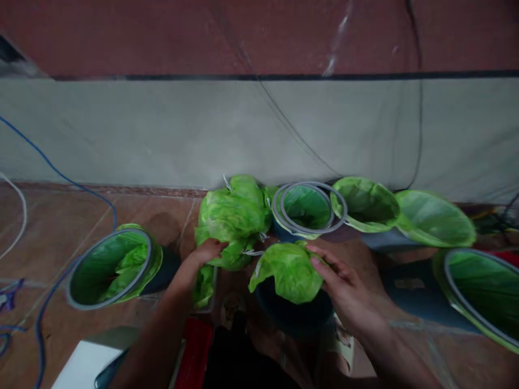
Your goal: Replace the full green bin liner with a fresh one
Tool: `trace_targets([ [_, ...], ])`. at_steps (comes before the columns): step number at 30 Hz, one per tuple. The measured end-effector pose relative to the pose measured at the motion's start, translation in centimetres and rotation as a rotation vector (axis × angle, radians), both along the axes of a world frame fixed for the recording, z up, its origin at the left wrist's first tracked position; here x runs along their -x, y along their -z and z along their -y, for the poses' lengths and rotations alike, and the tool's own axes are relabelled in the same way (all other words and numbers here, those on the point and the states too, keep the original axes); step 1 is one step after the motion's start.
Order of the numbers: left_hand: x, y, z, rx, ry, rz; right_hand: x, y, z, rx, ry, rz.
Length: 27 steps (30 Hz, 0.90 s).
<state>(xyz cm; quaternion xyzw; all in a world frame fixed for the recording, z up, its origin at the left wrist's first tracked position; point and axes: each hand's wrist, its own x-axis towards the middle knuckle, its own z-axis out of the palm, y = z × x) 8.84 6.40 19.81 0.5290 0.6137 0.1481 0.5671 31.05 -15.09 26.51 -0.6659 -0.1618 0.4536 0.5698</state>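
Observation:
My left hand (pixel 203 256) reaches into a heap of crumpled green mesh bags (pixel 233 216) on the floor, its fingers curled on the lower edge of the heap. My right hand (pixel 344 283) lies with its fingers stretched over a green mesh bag (pixel 286 267) draped across the mouth of a dark round pot (pixel 294 313) in front of me. Whether the right fingers pinch the mesh is unclear.
A grey-ringed green mesh cylinder (pixel 111 265) lies at the left, another grey-ringed net (pixel 306 208) behind the pot, and more green nets (pixel 430 219) at the right. A grey wall runs behind. A blue cable (pixel 60 175) crosses the tiled floor at the left.

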Motion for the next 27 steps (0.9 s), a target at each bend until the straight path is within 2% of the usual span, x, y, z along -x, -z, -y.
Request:
trace_targets([
  [2, -2.3, -3.9, 1.8, -0.049, 0.295, 0.118, 0.0, -0.8, 0.5, -0.063, 0.038, -0.128],
  [3, -3.5, -5.5, 3.1, -0.084, 0.49, 0.224, 0.0, -1.2, 0.7, -0.092, 0.047, -0.188],
  [5, -5.7, -7.8, 5.7, -0.176, 0.74, 0.322, -0.3, -2.0, 1.4, -0.16, 0.045, -0.297],
  [7, -7.4, -8.6, 7.8, -0.324, 0.799, 0.278, -1.0, -2.7, 2.2, -0.229, 0.031, -0.381],
  [9, -8.5, -8.6, 8.8, -0.439, 0.825, 0.14, -2.0, -3.0, 3.2, -0.268, 0.045, -0.394],
  [12, -9.4, -8.9, 8.7, -0.558, 0.868, -0.075, -4.0, -2.7, 4.9, -0.273, 0.201, -0.294],
  [16, -9.5, -11.5, 8.0, -0.682, 0.825, -0.194, -7.2, -1.7, 7.1, -0.266, 0.54, -0.023],
  [20, -9.3, -13.8, 8.5, -0.618, 0.669, -0.07, -10.1, -0.6, 8.8, -0.238, 0.735, 0.19],
  [23, -8.9, -14.0, 9.6, -0.486, 0.473, 0.106, -11.8, 0.2, 9.7, -0.21, 0.834, 0.237],
  [27, -8.3, -12.8, 11.1, -0.352, 0.198, 0.312, -13.9, 1.8, 10.7, -0.141, 0.866, 0.408],
])
